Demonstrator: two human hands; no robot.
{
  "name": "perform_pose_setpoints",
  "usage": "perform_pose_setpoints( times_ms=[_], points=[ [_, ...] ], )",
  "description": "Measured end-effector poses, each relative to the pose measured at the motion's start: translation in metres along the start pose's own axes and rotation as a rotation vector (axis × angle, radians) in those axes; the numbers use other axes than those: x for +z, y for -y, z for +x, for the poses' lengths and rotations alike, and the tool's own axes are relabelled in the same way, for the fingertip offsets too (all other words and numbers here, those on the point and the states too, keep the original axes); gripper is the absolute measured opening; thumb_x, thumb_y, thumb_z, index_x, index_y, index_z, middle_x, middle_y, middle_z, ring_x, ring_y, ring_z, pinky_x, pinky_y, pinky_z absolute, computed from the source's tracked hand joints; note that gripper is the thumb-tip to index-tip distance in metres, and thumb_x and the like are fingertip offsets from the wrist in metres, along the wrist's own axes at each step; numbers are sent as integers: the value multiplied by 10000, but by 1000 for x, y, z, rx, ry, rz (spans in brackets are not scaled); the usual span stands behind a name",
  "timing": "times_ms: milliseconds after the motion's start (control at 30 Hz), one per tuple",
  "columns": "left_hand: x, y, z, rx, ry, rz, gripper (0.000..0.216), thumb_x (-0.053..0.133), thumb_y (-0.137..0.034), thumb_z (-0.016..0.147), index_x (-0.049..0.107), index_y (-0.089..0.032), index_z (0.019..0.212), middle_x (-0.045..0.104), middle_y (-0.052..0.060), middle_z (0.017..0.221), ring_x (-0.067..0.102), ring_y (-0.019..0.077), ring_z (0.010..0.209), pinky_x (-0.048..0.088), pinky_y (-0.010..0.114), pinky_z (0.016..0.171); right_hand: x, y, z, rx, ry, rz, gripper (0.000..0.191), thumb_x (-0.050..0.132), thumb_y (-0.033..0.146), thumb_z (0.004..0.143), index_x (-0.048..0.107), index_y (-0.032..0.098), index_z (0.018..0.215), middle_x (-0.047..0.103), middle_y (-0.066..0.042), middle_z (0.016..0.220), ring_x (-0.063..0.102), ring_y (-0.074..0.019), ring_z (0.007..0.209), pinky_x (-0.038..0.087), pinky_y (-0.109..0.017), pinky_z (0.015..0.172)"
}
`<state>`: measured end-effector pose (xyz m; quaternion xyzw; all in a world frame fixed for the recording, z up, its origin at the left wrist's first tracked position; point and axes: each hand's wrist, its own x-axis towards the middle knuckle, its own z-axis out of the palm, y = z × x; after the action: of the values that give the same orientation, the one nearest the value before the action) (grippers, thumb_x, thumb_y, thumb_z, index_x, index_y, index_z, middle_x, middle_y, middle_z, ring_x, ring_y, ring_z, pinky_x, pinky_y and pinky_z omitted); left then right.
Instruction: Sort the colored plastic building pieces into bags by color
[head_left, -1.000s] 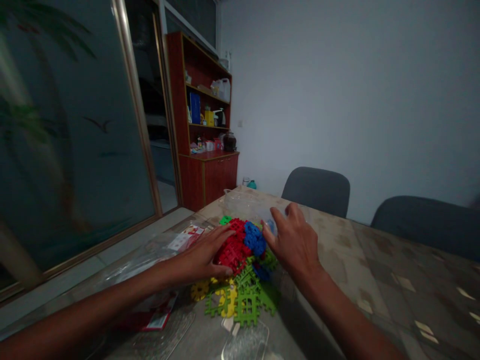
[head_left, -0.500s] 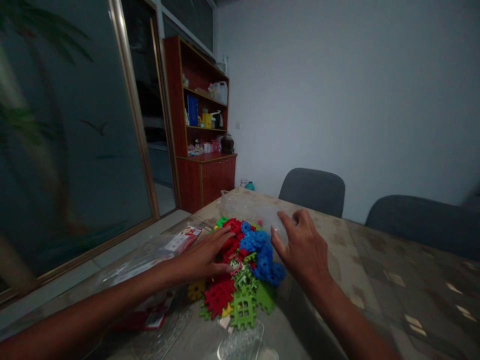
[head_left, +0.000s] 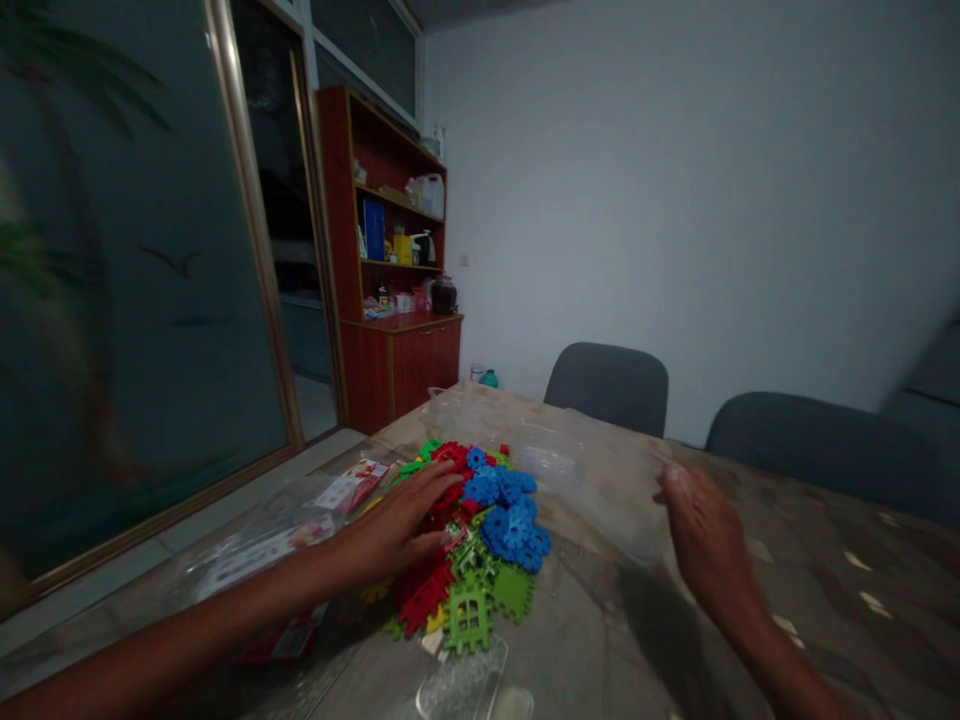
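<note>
A heap of toy plastic building pieces lies on the table: blue gear-shaped ones [head_left: 514, 530], red ones [head_left: 427, 595] and green toothed panels [head_left: 469, 615]. Over the left side of this heap my left hand [head_left: 405, 515] is stretched out, fingers apart; whether it presses on the red pieces cannot be told. To the right, my right hand [head_left: 705, 530] is closed, thumb and fingers pinched at the right end of a clear plastic container [head_left: 551, 450]. The see-through container lies behind and right of the heap, its outline faint. What sits inside the right fingers is partly hidden.
Clear plastic packaging with a printed red and white card [head_left: 352, 485] lies left of the heap. Near me is a small transparent lid-like piece [head_left: 461, 685]. Two grey chairs, one the nearer-centre chair [head_left: 607, 385], stand beyond the table [head_left: 585, 640]. A wooden cabinet [head_left: 401, 365] stands behind.
My right hand has moved right, away from the blue pieces, and closed at the clear container, which now reaches farther right. My left hand stays over the heap. The view has shifted slightly.
</note>
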<state>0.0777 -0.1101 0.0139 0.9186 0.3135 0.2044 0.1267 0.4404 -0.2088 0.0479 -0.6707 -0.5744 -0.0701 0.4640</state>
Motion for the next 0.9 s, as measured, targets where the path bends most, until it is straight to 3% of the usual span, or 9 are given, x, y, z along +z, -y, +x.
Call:
perform_pose_setpoints(
  times_ms=[100,267,400,500,700,800,900],
  points=[
    [0,-6,3,-10,18,6,581,612,-300,951,407,-224,1490,320,136,1614,296,307,1481,285,509,1195,-18,-31,-9,207,81,37,649,251,635,889,705,178,969,700,-133,842,658,-305,795,523,-422,729],
    [5,-11,5,43,16,21,540,588,-236,952,429,-248,1468,375,108,1591,321,303,1471,312,514,1182,-47,-102,-25,540,157,127,600,352,644,788,710,206,989,738,-144,923,678,-325,818,517,-369,539],
    [12,-21,19,124,-4,10,470,580,-184,945,494,-255,1401,429,91,1559,368,282,1446,335,500,1174,-64,-157,-37,607,112,141,609,391,689,760,730,211,925,745,-150,859,690,-337,793,540,-409,590],
    [17,-36,47,136,-20,51,416,598,-173,941,542,-228,1349,494,102,1503,437,265,1395,364,469,1159,-71,-180,-46,614,77,93,591,398,672,758,752,213,875,752,-148,814,704,-342,777,546,-430,636],
    [32,-60,116,94,-20,203,263,610,-97,894,666,-172,1140,645,111,1243,581,263,1184,473,385,1036,-79,-174,-67,705,137,226,502,509,645,698,775,232,804,767,-108,742,716,-318,669,547,-379,564],
    [38,-63,139,43,-27,231,228,570,-54,870,682,-166,1034,643,112,1133,619,264,1053,516,365,927,-81,-159,-73,733,183,290,523,499,690,708,788,256,758,765,-98,706,705,-300,602,535,-365,505],
    [42,-62,153,0,-43,256,249,525,-23,856,668,-175,992,619,100,1098,615,253,1012,508,357,911,-84,-141,-73,735,222,331,546,493,728,709,786,269,673,753,-102,649,720,-320,611,577,-415,571]
  ],
)
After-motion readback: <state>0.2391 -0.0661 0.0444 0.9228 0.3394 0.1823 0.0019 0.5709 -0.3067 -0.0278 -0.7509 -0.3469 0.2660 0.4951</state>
